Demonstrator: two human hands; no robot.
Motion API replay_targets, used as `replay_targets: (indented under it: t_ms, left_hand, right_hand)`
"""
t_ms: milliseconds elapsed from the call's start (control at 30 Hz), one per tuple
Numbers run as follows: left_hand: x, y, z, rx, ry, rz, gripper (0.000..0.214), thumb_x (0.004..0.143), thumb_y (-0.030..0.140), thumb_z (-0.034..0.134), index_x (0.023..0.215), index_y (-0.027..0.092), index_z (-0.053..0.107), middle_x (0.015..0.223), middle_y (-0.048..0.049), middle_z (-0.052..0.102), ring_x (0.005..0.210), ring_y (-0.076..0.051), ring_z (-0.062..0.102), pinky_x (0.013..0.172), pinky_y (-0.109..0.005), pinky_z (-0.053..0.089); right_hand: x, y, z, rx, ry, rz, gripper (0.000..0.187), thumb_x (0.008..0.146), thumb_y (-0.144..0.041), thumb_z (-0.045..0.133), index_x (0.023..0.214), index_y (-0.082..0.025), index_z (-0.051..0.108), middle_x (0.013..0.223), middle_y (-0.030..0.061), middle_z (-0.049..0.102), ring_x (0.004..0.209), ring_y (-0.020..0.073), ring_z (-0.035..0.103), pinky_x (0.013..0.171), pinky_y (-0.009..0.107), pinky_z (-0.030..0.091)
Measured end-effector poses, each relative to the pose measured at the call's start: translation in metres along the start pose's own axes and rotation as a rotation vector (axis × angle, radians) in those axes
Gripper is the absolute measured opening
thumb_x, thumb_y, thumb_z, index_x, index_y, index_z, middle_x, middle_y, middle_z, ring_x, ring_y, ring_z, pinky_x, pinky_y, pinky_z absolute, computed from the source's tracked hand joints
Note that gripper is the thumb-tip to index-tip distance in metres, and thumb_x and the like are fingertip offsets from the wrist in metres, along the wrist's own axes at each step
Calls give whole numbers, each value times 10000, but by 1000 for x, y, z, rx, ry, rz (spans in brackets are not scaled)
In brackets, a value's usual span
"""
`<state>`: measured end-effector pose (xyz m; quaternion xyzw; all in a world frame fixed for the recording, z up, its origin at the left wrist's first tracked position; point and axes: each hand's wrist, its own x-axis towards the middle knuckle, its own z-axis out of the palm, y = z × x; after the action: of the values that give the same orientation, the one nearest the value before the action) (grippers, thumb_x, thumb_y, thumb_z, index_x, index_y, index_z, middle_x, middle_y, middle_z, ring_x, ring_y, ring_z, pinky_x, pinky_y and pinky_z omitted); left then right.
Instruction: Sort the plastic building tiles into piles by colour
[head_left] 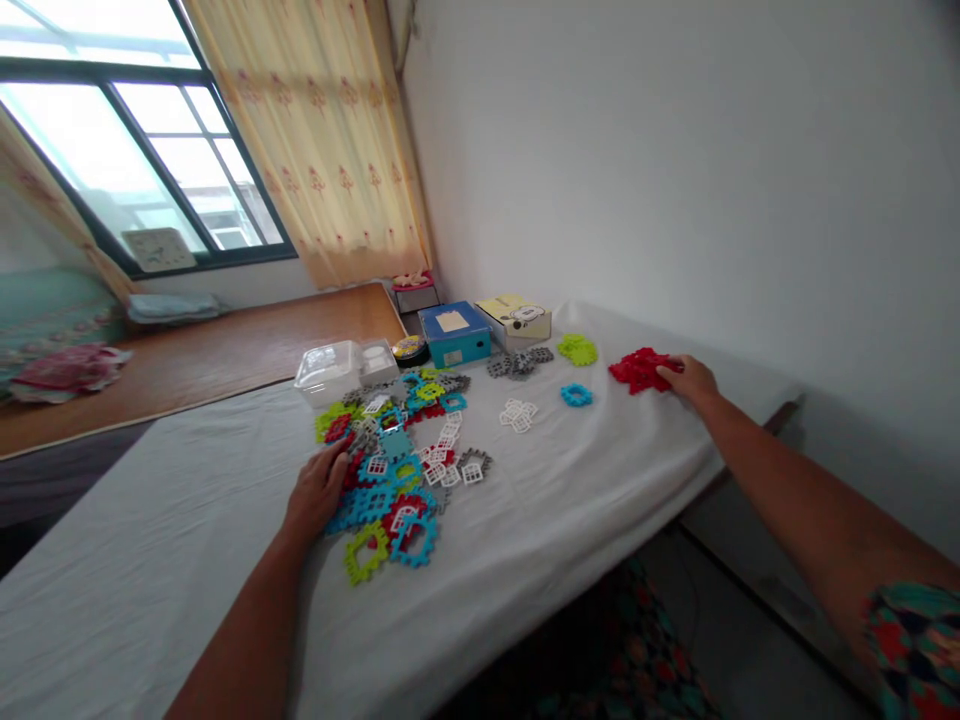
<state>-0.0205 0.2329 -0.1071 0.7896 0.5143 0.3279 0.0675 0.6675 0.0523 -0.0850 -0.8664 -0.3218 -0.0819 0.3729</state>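
Note:
A mixed heap of plastic interlocking tiles (397, 460) in blue, green, red, grey and white lies on the white sheet (187, 540). My left hand (319, 490) rests at the heap's left edge, fingers curled onto a red tile. My right hand (690, 382) reaches far right and touches a separate pile of red tiles (637, 368), fingers laid on it. Sorted groups lie between: green tiles (577, 349), grey tiles (519, 363), white window pieces (519, 414) and a single blue tile (576, 396).
A clear plastic box (334, 370), a blue box (455, 334) and a yellow-white carton (515, 317) stand at the far edge of the sheet. Beyond is a wooden platform (225, 350), a curtain and a window. The wall runs close on the right.

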Motion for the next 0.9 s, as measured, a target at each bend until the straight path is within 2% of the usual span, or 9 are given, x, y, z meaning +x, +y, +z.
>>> replay_targets:
  t_ms: [100, 200, 367, 433, 500, 600, 700, 800, 900]
  left_hand:
    - [-2, 4, -1, -6, -5, 5, 513, 912, 497, 323, 1256, 226, 589, 1243, -88, 627, 1183, -257, 559, 1042, -450, 429]
    - [-3, 7, -1, -13, -10, 2, 517, 922, 489, 320, 1275, 211, 575, 1258, -94, 615, 1192, -257, 549, 1050, -454, 417]
    - [-5, 12, -2, -30, -28, -8, 534, 929, 477, 309, 1291, 177, 562, 1277, -114, 603, 1205, -262, 534, 1059, -463, 401]
    - [-6, 14, -3, -42, -34, 2, 536, 929, 469, 309, 1289, 163, 561, 1278, -120, 603, 1209, -263, 530, 1064, -465, 395]
    - [-6, 16, -4, -48, -37, 13, 524, 930, 455, 315, 1287, 160, 560, 1283, -119, 602, 1213, -262, 526, 1067, -466, 390]
    - [-7, 18, -4, -48, -38, 7, 504, 933, 436, 324, 1283, 163, 563, 1288, -117, 601, 1216, -263, 521, 1065, -467, 390]
    - [-7, 18, -3, -43, -27, 4, 495, 936, 430, 331, 1283, 163, 563, 1282, -115, 602, 1206, -259, 524, 1061, -458, 393]
    - [-7, 17, -2, -40, -22, 15, 494, 941, 436, 330, 1286, 169, 562, 1276, -110, 603, 1198, -252, 528, 1063, -445, 392]
    - [-7, 17, -2, -40, -21, 15, 494, 944, 442, 331, 1287, 172, 562, 1272, -113, 603, 1196, -253, 529, 1063, -447, 393]
  right_hand:
    - [-11, -36, -4, -8, 69, -69, 281, 813, -310, 588, 1037, -143, 619, 1150, 217, 608, 1105, 313, 538, 921, 494, 429]
    - [-31, -92, 6, 83, 66, -301, 323, 878, -230, 481, 1164, -115, 577, 1295, 250, 531, 1230, 293, 444, 1022, 486, 346]
    - [-107, -193, 59, 196, -336, -743, 296, 797, -252, 651, 1092, -249, 667, 1109, 46, 688, 1015, 203, 595, 950, 357, 448]
    - [-145, -226, 79, 266, -533, -1049, 325, 815, -231, 629, 1138, -218, 661, 1160, 74, 676, 1064, 232, 576, 976, 408, 433]
    - [-176, -252, 94, 271, -647, -1243, 372, 840, -169, 576, 1206, -198, 635, 1222, 94, 653, 1116, 242, 546, 984, 424, 425]
    - [-199, -280, 108, 170, -719, -1311, 467, 829, -77, 527, 1268, -216, 607, 1261, 95, 635, 1156, 243, 521, 953, 409, 443]
    - [-200, -294, 116, 82, -802, -1348, 492, 800, -64, 570, 1260, -230, 622, 1173, 87, 681, 1083, 228, 579, 954, 384, 436]
    - [-197, -296, 118, 114, -862, -1332, 386, 823, -146, 613, 1197, -221, 671, 1047, 80, 725, 937, 199, 647, 897, 323, 458]
    - [-195, -291, 114, 203, -835, -1245, 281, 882, -289, 585, 1122, -220, 714, 977, 85, 739, 896, 200, 663, 841, 302, 476]
